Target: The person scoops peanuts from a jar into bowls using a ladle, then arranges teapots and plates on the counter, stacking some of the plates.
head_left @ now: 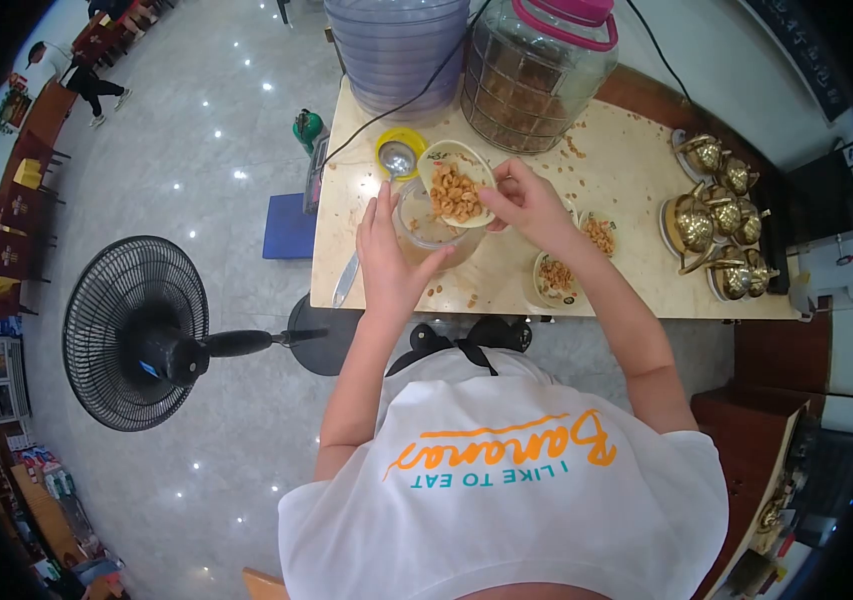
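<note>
My right hand (526,205) grips a small pale bowl (483,168) by its right rim, fingers closed. Light-brown crunchy bits (455,192), perhaps peanuts, fill the bowl, which is tilted over a clear round container (428,240). Around the container's left and near side, my left hand (386,250) is curved, its thumb apart from the fingers. A few bits show inside the container. Just beyond it, a metal spoon (397,158) rests in a yellow round lid or dish (412,137). More small bowls of bits (556,280) (598,235) stand right of my hands.
A stack of clear tubs (396,60) and a big jar with a pink lid (536,75) stand at the table's back. Golden teapots (696,220) sit at right. A knife-like blade (346,280) lies by the left edge. A black fan (136,335) stands left.
</note>
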### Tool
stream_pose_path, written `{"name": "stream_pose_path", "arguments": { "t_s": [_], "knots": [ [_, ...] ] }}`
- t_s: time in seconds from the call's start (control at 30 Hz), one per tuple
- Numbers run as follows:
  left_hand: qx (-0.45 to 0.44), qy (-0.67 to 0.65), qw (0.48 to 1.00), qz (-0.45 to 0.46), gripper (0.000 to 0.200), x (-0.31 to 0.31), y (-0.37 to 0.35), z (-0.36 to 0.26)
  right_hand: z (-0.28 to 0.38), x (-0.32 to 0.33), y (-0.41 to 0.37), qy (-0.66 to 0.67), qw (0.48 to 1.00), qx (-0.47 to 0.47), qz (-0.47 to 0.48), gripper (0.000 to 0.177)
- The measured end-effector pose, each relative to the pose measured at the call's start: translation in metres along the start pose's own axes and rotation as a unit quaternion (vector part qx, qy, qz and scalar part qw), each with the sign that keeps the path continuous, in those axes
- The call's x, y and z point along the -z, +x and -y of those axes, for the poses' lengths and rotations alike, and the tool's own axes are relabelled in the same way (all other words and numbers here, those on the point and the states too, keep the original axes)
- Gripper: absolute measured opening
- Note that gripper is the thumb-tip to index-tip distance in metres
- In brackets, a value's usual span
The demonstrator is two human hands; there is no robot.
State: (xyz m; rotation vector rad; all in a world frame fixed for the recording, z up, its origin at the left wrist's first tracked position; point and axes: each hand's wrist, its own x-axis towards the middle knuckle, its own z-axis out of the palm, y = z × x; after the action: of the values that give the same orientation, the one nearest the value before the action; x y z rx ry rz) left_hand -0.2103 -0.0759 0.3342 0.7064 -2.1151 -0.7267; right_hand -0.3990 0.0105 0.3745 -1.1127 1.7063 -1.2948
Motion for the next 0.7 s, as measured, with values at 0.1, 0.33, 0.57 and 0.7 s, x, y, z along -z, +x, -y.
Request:
{"name": "stream_pose_path", "arguments": {
  "t_s": [0.1,0.33,0.57,0.7],
  "knots": [
    [0.007,-0.022,1.000,-0.002,0.104,-0.001,-0.001,0.002,0.012,-0.004,-0.002,-0.160,0.986,0.045,0.002,0.035],
    [0.033,-0.076,0.997,-0.005,0.103,-0.006,-0.003,0.005,0.025,-0.017,-0.010,-0.444,0.823,0.352,-0.032,0.037],
    [0.080,-0.112,0.990,0.001,0.106,-0.007,-0.004,0.006,0.017,-0.003,-0.020,-0.295,0.928,0.214,-0.082,0.035],
    [0.074,-0.107,0.991,0.000,0.104,-0.011,-0.007,0.011,-0.028,0.016,-0.006,0.021,0.986,0.023,-0.165,0.038]
  ]
}}
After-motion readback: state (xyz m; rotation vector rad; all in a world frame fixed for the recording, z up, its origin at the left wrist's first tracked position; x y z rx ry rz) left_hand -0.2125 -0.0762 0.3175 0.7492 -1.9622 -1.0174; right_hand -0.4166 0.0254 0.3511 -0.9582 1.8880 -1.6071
